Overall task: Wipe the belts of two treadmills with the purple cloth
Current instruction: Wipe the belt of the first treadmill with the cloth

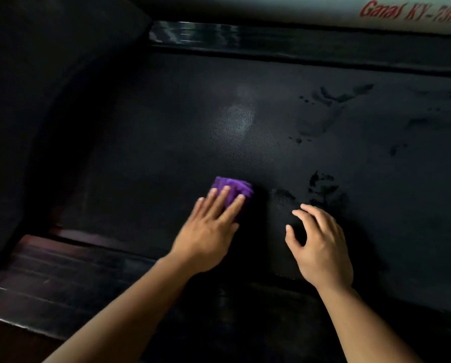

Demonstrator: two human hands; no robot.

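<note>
The left hand point(208, 231) is pressing the folded purple cloth point(233, 188) flat on the belt point(166, 132), grip wide, fingers straight. The cloth is pointing along the fingers toward the far rail point(297, 40), its length partly hidden. The right hand point(321, 244) is resting fingertips nearby, grip loosely curled, empty.

The belt point(245, 132) looks matt black with a fine woven-like grain, dulled by smudges and prints; the cloth point(234, 189) is soft purple fabric, slightly sheeny. The side rails point(70, 279) look smooth, ribbed and glossy.
</note>
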